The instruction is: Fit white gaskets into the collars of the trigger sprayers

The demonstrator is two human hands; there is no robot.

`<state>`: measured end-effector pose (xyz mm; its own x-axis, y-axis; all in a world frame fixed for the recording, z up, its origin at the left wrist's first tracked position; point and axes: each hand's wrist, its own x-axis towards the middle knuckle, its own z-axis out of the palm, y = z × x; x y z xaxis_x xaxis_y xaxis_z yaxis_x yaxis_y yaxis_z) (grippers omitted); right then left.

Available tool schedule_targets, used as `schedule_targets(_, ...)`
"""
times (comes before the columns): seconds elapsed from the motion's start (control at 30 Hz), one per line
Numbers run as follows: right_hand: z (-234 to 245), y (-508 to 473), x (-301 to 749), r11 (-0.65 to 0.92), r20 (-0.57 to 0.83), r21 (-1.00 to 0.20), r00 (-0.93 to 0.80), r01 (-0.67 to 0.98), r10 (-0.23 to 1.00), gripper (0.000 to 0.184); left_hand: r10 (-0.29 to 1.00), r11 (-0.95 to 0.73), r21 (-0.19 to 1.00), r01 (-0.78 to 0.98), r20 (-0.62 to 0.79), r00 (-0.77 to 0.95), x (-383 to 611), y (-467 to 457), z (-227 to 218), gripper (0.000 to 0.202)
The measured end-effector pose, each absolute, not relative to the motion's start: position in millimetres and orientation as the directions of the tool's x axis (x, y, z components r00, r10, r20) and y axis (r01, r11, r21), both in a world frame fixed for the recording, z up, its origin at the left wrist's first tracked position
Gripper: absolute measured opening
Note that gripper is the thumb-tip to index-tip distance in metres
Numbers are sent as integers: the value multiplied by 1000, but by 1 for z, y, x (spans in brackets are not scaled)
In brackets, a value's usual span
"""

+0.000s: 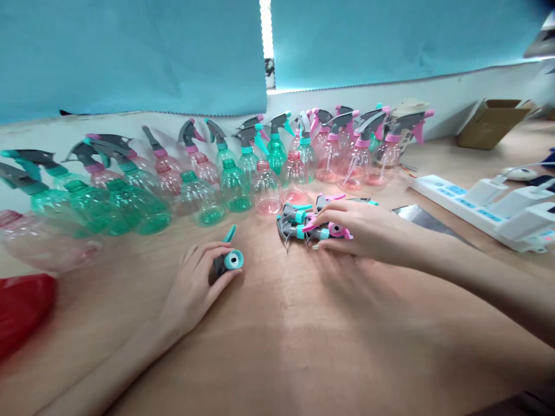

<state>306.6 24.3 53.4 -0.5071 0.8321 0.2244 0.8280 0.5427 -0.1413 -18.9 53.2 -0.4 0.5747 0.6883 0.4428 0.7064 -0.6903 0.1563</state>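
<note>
My left hand [195, 280] is wrapped round a grey spray head with a teal collar [235, 260], whose open screw end faces me and whose teal trigger points up. To its right, my right hand [351, 225] reaches over a small pile of loose spray heads [291, 222]. Its thumb and fingers close around a grey and pink spray head [336, 230], with the pink collar showing between them. Other heads in the pile touch this one, and the palm hides part of the pile.
Behind the hands stand green and pink clear bottles, some open-necked like the pink bottle [265, 188], others topped with spray heads. A red bag [26, 309] lies at left. On the right are a white power strip [459, 202], a dark flat phone-like object [422, 218] and a cardboard box [489, 124].
</note>
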Motion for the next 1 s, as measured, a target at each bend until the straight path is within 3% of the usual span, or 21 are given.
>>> schedule_targets(0.17,57,6,274,704,270,-254,-650,664,710,22,639,-731,219,646,552,536,7,21,3,26)
schedule_targets(0.3,71,4,249,727,247,-373,-693,577,677,17,617,-758,242,606,568,545,22,8,1,24)
schedule_targets(0.4,83,8,237,736,169,-337,-731,588,661,14,631,-763,328,557,567,530,24,9,1,26)
schedule_targets(0.5,89,12,233,699,51,-343,-731,627,681,20,662,-746,412,523,540,520,21,12,1,24)
schedule_targets(0.67,83,14,231,618,-56,-581,-783,530,619,16,706,-708,510,488,524,476,18,12,1,22)
schedule_targets(0.77,80,9,231,499,-187,-657,-763,566,619,15,735,-678,545,492,521,434,20,11,1,21)
schedule_targets(0.87,76,1,232,447,-236,-635,-709,630,664,11,743,-668,552,498,523,416,20,12,1,20)
schedule_targets(1.0,64,-9,233,488,-166,-570,-674,661,720,13,746,-665,543,513,516,420,19,13,1,19)
